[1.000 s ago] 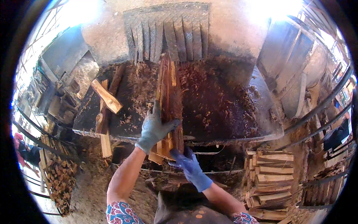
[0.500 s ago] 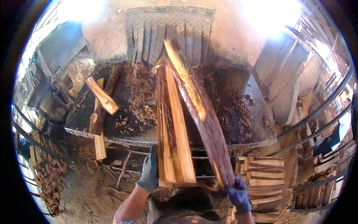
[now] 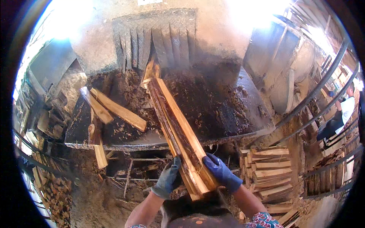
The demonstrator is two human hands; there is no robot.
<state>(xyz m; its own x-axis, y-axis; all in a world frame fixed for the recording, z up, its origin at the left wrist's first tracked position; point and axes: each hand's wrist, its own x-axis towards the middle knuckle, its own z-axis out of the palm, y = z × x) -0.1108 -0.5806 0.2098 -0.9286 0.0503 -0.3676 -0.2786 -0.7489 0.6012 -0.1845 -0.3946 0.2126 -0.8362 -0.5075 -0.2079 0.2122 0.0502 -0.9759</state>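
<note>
Several long split firewood pieces (image 3: 178, 136) lie side by side in a slanting bundle between my hands. Bark edges show dark between the pale faces. My left hand (image 3: 167, 178), in a grey-blue glove, grips the bundle's left side near its close end. On the opposite side my right hand (image 3: 222, 173), in a darker blue glove, is closed against the wood. The bundle's far end reaches over the dark worktable (image 3: 213, 133) and touches shorter wood (image 3: 151, 72) at the slit of a grey strip curtain (image 3: 155, 45).
Loose split pieces (image 3: 118, 108) lie crossed on the table's left part, one poking past its front edge. Bark crumbs cover the tabletop. A firewood stack (image 3: 272, 167) stands at right, and curved metal rails (image 3: 319, 95) run beyond it. A person (image 3: 342, 112) is at far right.
The bark-covered piece that slanted from my right hand is no longer apart from the bundle. My right hand has moved up and inward to the bundle. Another split piece now shows on the table's left.
</note>
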